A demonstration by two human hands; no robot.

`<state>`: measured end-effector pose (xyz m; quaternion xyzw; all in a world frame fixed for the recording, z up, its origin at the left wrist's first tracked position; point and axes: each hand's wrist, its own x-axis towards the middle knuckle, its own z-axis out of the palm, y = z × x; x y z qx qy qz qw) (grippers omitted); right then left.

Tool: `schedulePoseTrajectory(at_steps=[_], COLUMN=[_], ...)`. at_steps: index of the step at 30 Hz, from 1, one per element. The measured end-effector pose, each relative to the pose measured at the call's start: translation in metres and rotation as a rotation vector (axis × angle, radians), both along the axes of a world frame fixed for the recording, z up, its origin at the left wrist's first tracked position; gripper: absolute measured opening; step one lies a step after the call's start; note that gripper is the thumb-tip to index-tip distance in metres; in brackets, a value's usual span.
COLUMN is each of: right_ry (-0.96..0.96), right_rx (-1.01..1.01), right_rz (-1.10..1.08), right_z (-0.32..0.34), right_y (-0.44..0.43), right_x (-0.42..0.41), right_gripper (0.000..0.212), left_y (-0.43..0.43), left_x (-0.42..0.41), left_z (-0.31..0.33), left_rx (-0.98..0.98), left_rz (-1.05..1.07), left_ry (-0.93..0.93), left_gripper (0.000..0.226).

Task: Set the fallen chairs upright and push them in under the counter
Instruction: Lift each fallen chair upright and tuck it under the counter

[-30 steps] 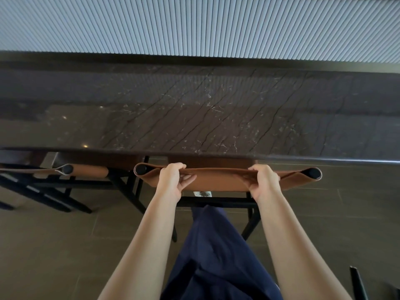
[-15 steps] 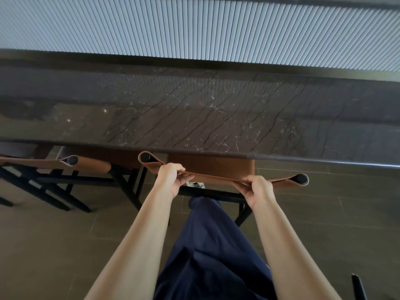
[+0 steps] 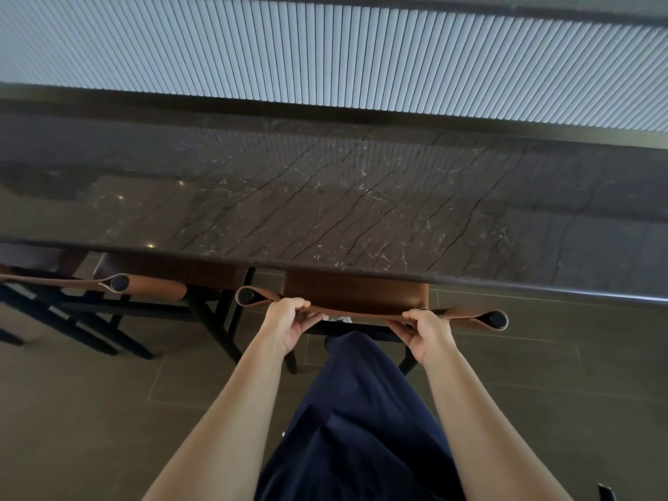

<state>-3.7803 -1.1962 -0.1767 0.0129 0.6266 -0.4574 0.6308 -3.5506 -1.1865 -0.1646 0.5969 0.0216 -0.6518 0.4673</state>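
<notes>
Head view: at left a second chair (image 3: 151,289) stands tucked under the dark marble counter (image 3: 325,211). Left hand (image 3: 287,323) curls its fingers over the brown backrest (image 3: 466,314) of the upright chair (image 3: 356,292), whose seat sits partly beneath the counter edge; right hand (image 3: 426,334) grips the same backrest likewise

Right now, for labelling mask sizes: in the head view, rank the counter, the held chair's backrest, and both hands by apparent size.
1. counter, by far.
2. backrest, long though thin.
3. left hand and right hand look alike; unranked.
</notes>
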Motion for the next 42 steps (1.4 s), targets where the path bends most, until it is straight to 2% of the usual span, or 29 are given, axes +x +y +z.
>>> schedulePoseTrajectory(at_steps=[5,11,23,31,42], right_ry=[0.004,-0.011,-0.018,-0.018,0.016], right_rx=[0.051,0.089,0.121,0.106,0.095], right_rz=[0.068,0.113,0.189,0.179,0.2], right_z=[-0.001,0.001,0.008,0.011,0.011], right_y=[-0.002,-0.006,-0.002,0.0,0.008], right_x=[-0.004,-0.005,-0.012,-0.013,-0.027], right_gripper=[0.057,0.055,0.047,0.057,0.047], left_y=[0.003,0.006,0.008,0.011,0.021], left_x=[0.002,0.004,-0.018,-0.024,-0.037], left_z=[0.0,0.005,0.016,0.019,0.016], left_rx=[0.023,0.068,0.102,0.105,0.109], left_rz=[-0.08,-0.205,-0.02,-0.043,-0.015], left_ry=[-0.034,-0.102,-0.092,-0.163,-0.162], left_gripper=[0.009,0.018,0.019,0.021,0.021])
